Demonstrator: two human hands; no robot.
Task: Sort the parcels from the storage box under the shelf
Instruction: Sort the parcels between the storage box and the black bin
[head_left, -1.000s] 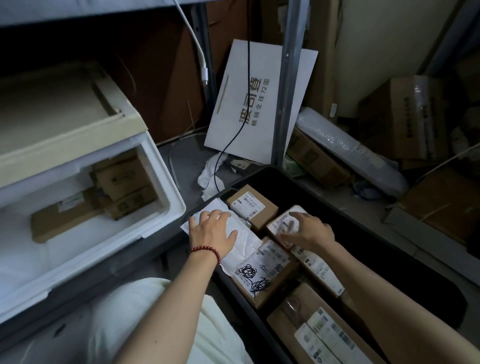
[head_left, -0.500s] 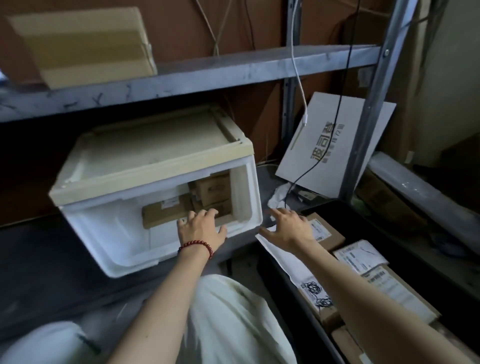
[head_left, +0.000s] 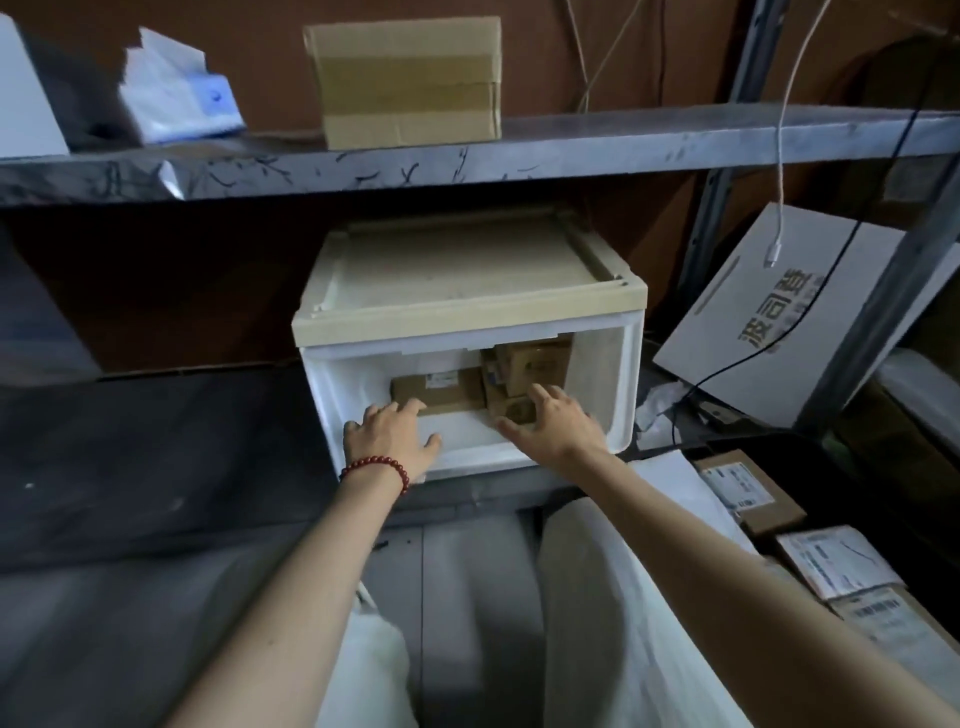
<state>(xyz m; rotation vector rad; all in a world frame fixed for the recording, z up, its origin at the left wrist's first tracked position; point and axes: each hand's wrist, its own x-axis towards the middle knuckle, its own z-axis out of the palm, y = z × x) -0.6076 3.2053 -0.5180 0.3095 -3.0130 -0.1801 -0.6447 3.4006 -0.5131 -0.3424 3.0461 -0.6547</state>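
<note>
Under the metal shelf (head_left: 571, 150), the white storage box (head_left: 621, 364) sits on the lower deck with its open front facing the person. At least 3 cardboard parcels lie inside: 1 flat parcel (head_left: 441, 389) at the left and smaller parcels (head_left: 535, 358) stacked to its right.

Hands: the left hand (head_left: 387, 441) rests at the box's lower front lip, fingers apart, tips at the flat parcel's near corner, holding nothing. The right hand (head_left: 553, 426) is inside the opening, fingers spread and slightly bent over the lowest small parcel. No grip is closed on it yet.

Handling assessment: these look like stiff cartons, small and probably light, so 1 hand should manage each. Taped faces may be slick. The safer hold is across 2 opposite edges, thumb on 1 side. The stacked ones could topple if the bottom one is drawn first.

Change noted: 0.5 s ago only the left hand was at the box, while the right hovered over the white bag by the black crate (head_left: 841, 467). 1 s ago both hands were on parcels in that crate. Both have now come to the box mouth.
</note>
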